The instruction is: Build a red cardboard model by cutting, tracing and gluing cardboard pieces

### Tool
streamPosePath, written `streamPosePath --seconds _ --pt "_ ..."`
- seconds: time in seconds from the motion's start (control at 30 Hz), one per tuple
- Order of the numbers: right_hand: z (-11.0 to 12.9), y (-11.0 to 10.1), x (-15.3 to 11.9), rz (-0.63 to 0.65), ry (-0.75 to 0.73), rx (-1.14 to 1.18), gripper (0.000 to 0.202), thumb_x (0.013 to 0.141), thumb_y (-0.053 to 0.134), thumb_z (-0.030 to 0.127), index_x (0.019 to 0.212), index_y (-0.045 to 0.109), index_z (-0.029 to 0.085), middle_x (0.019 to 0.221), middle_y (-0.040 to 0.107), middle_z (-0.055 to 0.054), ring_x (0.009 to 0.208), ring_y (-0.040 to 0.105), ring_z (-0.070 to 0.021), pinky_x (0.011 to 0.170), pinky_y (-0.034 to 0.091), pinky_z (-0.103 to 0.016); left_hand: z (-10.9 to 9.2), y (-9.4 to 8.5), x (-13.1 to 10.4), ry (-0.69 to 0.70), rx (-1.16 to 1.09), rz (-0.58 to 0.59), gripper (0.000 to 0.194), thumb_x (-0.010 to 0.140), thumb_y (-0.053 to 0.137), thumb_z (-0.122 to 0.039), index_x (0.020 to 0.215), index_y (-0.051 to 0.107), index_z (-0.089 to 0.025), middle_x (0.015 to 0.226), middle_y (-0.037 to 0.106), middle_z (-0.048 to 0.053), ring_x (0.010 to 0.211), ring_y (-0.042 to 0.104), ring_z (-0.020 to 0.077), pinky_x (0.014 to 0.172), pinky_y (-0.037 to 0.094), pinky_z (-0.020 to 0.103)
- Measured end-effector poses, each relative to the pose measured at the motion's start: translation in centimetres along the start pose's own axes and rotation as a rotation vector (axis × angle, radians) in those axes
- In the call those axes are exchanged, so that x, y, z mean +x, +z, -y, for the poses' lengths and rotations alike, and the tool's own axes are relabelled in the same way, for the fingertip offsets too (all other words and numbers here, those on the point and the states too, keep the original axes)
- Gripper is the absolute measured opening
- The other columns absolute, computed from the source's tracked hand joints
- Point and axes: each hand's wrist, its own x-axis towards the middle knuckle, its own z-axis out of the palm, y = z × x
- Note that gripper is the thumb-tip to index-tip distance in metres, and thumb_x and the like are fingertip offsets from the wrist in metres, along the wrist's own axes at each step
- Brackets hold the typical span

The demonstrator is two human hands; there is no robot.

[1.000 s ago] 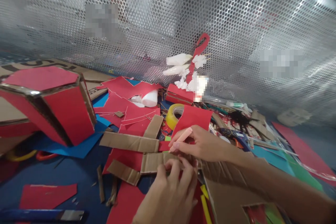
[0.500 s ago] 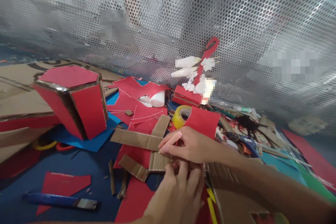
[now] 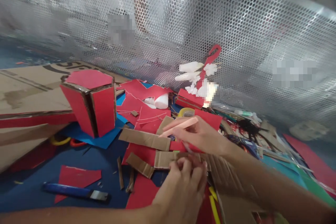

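Pinching one cardboard strip [image 3: 168,159], two hands [image 3: 183,185] (apparently both gripping).

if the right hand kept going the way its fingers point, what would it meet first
Probably the long cardboard strip: the right hand points leftward just above it. Farther along that line stands the red box. Depth is unclear.

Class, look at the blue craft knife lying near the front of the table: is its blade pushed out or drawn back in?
Pushed out. A bare metal blade sticks out of the right end of the craft knife, which lies flat on the blue table.
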Motion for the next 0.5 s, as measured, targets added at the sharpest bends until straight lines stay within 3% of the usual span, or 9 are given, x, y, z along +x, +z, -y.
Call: streamPosePath --seconds 0.17,0.27,0.33,0.5 --pt "0.9 -2.6 -3.5 -0.154 -0.061 -0.156 0.028 0.103 0.057 0.038 0.111 0.081 0.028 0.124 0.075 -0.004 0.11 0.07 -0.0198 0.091 0.058 -0.032 1.5 -1.5 1.0 0.005 -0.113 0.142 0.046 0.1 0.054 -0.03 0.145 0.058 -0.023 0.125 0.067 0.012 0.1 0.066 0.0265 0.07 0.054 0.037" --pt "0.2 -3.4 -6.3 -0.256 0.006 -0.262 0.031 0.104 0.055 0.042 0.114 0.08 0.027 0.126 0.074 -0.005 0.1 0.072 -0.0181 0.084 0.058 -0.03 2.8 -2.0 1.8 0.028 -0.169 0.246 0.049 0.097 0.057 -0.02 0.145 0.057 -0.031 0.124 0.065 0.012 0.097 0.067 0.0265 0.066 0.053 0.034" --pt "-0.5 -3.6 -8.1 -0.305 0.058 -0.314 0.031 0.104 0.054 0.042 0.12 0.076 0.026 0.119 0.076 -0.006 0.098 0.073 -0.0188 0.081 0.058 -0.03 3.7 -2.2 2.3 0.066 -0.177 0.266 0.055 0.094 0.061 -0.017 0.146 0.055 -0.033 0.124 0.064 0.014 0.1 0.067 0.029 0.069 0.053 0.035" --pt "-2.3 -3.2 -11.4 -0.302 0.125 -0.473 0.029 0.105 0.05 0.036 0.124 0.068 0.025 0.124 0.073 -0.009 0.114 0.068 -0.0234 0.101 0.05 -0.039 6.5 -3.0 2.9 0.159 -0.272 0.252 0.06 0.085 0.059 -0.008 0.141 0.059 -0.03 0.099 0.066 0.009 0.08 0.066 0.0221 0.073 0.051 0.033"
